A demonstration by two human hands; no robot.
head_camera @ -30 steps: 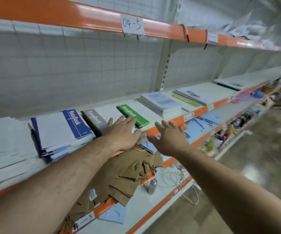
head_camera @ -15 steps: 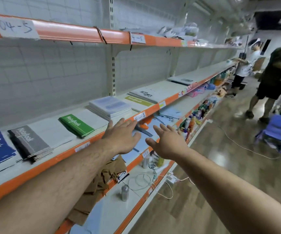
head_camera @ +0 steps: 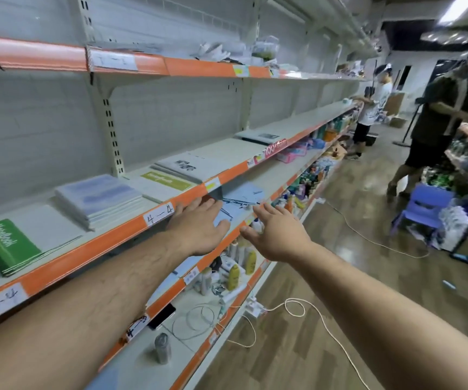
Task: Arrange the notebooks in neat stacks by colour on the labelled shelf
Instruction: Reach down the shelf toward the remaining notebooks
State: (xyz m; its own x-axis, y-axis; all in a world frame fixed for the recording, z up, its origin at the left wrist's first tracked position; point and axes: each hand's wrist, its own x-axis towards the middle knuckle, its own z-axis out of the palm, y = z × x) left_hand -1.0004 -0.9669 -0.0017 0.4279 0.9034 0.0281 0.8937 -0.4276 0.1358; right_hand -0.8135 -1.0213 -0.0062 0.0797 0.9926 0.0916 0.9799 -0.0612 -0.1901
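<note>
A long run of white shelving with orange front edges fills the left side, and its middle shelf [head_camera: 58, 266] carries the notebooks. On the wooden floor [head_camera: 373, 198] to the right stand two people. One, in dark clothes [head_camera: 438, 119], is near a blue plastic chair [head_camera: 424, 206]; the other, in a white top [head_camera: 373, 105], is farther down the aisle.

The notebooks lie along the middle shelf from left to right:
- a stack of green notebooks [head_camera: 2, 246] at the front edge
- a taller pale blue stack [head_camera: 97, 197] set farther back
- a white notebook with an olive band [head_camera: 168, 181] lying flat
- a grey-white stack [head_camera: 190, 167] just beyond it
- another pale stack [head_camera: 258, 135] well down the shelf

Two bare forearms reach in from the bottom. The left hand [head_camera: 199, 226] is spread wide, palm down and holding nothing. It is in front of the orange edge, just right of the handwritten label [head_camera: 158, 216] reading "4-4". Whether its fingertips touch the edge cannot be told. The right hand [head_camera: 275, 235] is also spread and empty, out beside the lower shelf, near the left hand but apart from it.

Lower down are light blue sheets [head_camera: 241, 198], bottles [head_camera: 235, 274], a white cable [head_camera: 311, 313] and a small metal can [head_camera: 162, 349]
</note>
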